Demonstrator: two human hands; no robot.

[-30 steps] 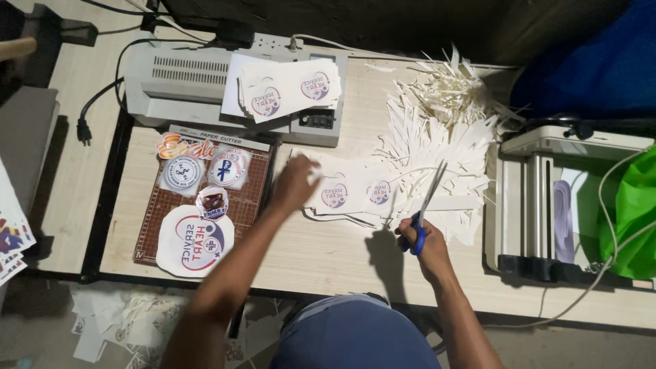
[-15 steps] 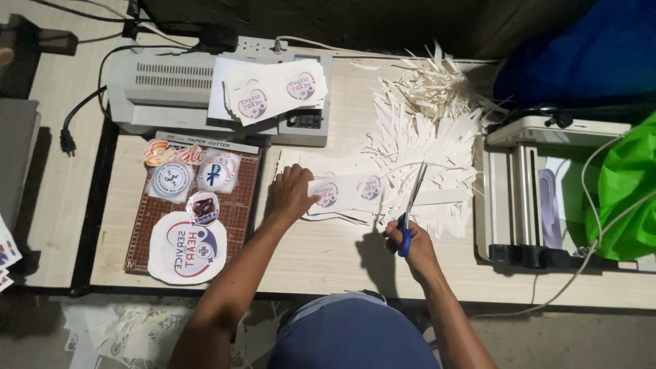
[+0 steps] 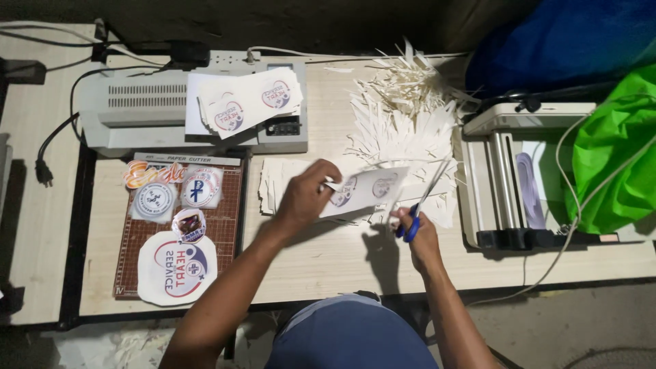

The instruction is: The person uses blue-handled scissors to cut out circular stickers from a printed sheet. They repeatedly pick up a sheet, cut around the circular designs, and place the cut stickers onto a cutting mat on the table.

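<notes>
My left hand [image 3: 306, 198] pinches the left end of a white printed sheet [image 3: 369, 190] and holds it lifted above the wooden table [image 3: 321, 256]. The sheet carries two round printed designs. My right hand [image 3: 418, 232] grips blue-handled scissors [image 3: 422, 203], whose blades point up and away at the sheet's right edge. Under the sheet lies a low stack of similar white sheets [image 3: 277, 184].
A heap of white paper offcuts [image 3: 403, 113] lies behind the hands. A grey laminator [image 3: 143, 113] with printed sheets on it stands at the back left. A brown cutting mat [image 3: 181, 225] holds cut stickers. Another machine [image 3: 509, 174] and a green bag [image 3: 615, 157] are at right.
My left hand has lifted the printed sheet off the stack and turned it toward the scissors. My right hand with the scissors stays beside the sheet's right edge.
</notes>
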